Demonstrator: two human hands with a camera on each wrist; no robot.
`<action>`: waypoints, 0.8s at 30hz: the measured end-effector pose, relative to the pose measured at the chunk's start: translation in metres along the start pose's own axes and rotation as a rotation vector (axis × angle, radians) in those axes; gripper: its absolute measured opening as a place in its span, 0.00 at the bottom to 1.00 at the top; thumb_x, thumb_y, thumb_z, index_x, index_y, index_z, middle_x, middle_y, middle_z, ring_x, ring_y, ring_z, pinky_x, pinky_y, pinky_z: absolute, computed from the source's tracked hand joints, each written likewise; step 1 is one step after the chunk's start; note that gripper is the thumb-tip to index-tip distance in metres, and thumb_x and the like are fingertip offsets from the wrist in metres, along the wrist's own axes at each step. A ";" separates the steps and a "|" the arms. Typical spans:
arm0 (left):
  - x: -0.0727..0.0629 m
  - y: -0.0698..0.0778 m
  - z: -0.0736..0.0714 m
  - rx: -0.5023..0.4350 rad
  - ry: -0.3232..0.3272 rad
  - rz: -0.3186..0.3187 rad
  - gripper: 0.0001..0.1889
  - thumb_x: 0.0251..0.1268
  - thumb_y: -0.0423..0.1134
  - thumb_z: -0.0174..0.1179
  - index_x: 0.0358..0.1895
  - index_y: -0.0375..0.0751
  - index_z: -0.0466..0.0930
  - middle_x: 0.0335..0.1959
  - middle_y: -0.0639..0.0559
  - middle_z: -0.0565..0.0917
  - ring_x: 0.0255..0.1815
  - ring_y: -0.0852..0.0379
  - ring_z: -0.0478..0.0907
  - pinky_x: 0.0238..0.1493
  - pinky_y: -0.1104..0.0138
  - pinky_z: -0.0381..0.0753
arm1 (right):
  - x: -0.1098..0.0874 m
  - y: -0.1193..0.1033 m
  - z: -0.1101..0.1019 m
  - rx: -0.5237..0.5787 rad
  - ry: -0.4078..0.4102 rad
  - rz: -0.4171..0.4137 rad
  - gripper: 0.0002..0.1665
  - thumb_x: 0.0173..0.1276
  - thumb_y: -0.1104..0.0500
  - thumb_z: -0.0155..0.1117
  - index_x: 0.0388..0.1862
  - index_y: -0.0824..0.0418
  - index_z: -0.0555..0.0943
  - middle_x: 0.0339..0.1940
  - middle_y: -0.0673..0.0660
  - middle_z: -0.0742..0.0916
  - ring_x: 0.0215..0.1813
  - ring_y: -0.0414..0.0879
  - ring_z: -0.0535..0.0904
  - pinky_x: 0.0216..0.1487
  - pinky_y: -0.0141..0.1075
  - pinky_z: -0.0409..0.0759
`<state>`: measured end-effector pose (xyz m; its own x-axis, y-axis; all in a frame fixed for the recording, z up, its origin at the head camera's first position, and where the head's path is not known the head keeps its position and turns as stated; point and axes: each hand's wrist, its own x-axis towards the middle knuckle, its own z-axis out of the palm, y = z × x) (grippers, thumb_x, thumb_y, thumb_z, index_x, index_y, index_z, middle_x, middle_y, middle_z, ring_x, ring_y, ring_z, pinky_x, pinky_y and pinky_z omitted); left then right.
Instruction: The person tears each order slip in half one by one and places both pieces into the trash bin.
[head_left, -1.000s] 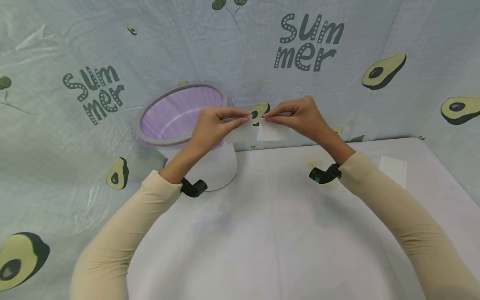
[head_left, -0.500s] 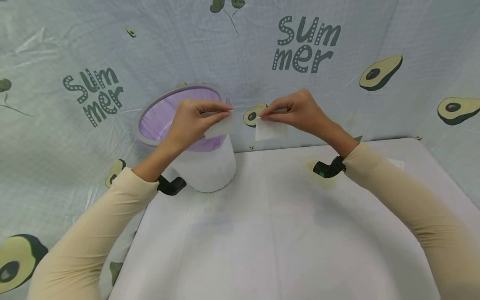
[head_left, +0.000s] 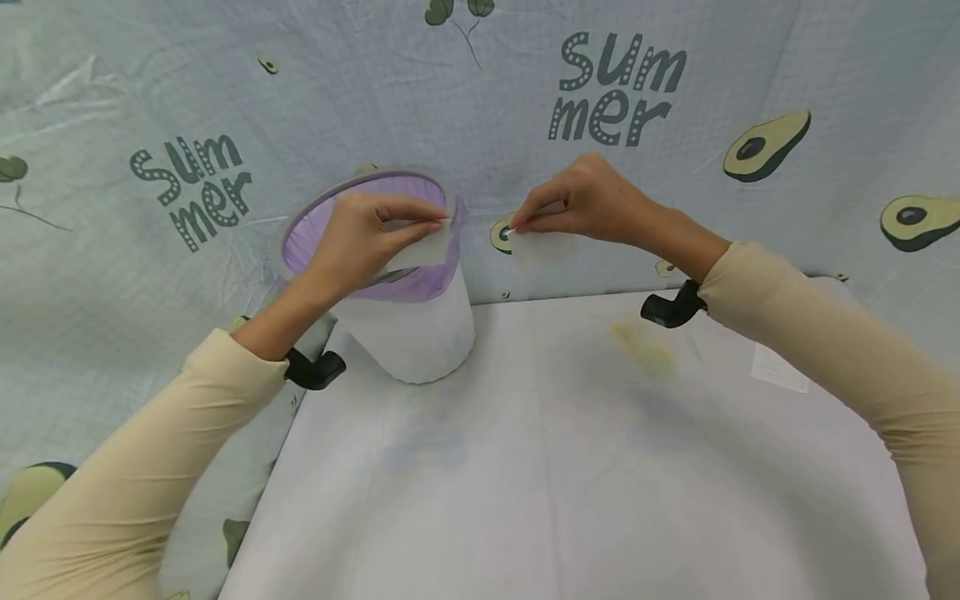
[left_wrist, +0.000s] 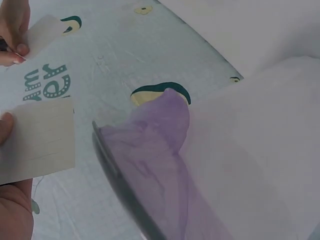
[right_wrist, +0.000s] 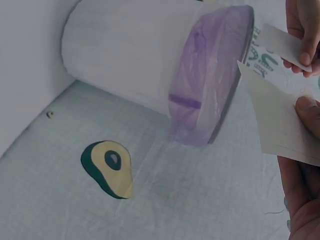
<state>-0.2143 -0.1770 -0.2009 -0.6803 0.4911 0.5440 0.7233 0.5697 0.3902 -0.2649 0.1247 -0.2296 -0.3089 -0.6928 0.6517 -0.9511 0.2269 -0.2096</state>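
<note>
My left hand [head_left: 360, 237] pinches a small white piece of paper [head_left: 420, 250] between thumb and fingers, in front of the rim of a white bin [head_left: 420, 337]. Faint printed lines cross this paper [left_wrist: 45, 142] in the left wrist view. To the right, apart from it, my right hand [head_left: 588, 200] pinches a second white piece of paper [head_left: 543, 247] by its edge. That paper [right_wrist: 272, 115] shows a slanted, pointed edge in the right wrist view. A purple bag lines the bin and folds over its grey rim; the bin's bottom is hidden.
The bin stands at the back left of a white table [head_left: 510, 467]. A lined sheet of paper [head_left: 780, 369] lies at the right, partly behind my right sleeve. A curtain [head_left: 495, 117] with avocado prints and lettering hangs behind the table.
My hands have drawn apart, each with its paper. The left moved left to the front of the bin's mouth; the right rose slightly. The sheet at the right shows differently past my sleeve.
</note>
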 end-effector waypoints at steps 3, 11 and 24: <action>0.001 0.000 -0.005 0.028 0.003 0.023 0.08 0.63 0.33 0.71 0.44 0.40 0.92 0.40 0.51 0.91 0.44 0.57 0.88 0.45 0.79 0.79 | 0.005 -0.001 -0.004 -0.017 -0.022 -0.030 0.07 0.61 0.67 0.77 0.36 0.57 0.93 0.35 0.49 0.92 0.31 0.38 0.87 0.32 0.19 0.72; 0.003 0.000 -0.020 0.073 -0.019 0.014 0.07 0.63 0.31 0.71 0.43 0.39 0.92 0.40 0.48 0.91 0.45 0.53 0.88 0.46 0.80 0.78 | 0.020 -0.002 -0.010 -0.008 -0.098 -0.083 0.06 0.61 0.65 0.78 0.34 0.55 0.93 0.33 0.46 0.92 0.31 0.37 0.88 0.33 0.20 0.74; 0.004 -0.013 -0.036 0.174 -0.031 0.001 0.06 0.64 0.31 0.70 0.42 0.38 0.92 0.39 0.47 0.91 0.45 0.49 0.88 0.44 0.83 0.75 | 0.059 0.004 -0.017 0.111 -0.365 -0.026 0.02 0.63 0.59 0.77 0.35 0.52 0.93 0.35 0.43 0.92 0.38 0.34 0.88 0.37 0.22 0.78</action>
<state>-0.2220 -0.2064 -0.1768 -0.6847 0.5103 0.5204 0.6945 0.6733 0.2535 -0.2866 0.0962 -0.1794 -0.2459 -0.9003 0.3591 -0.9469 0.1440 -0.2875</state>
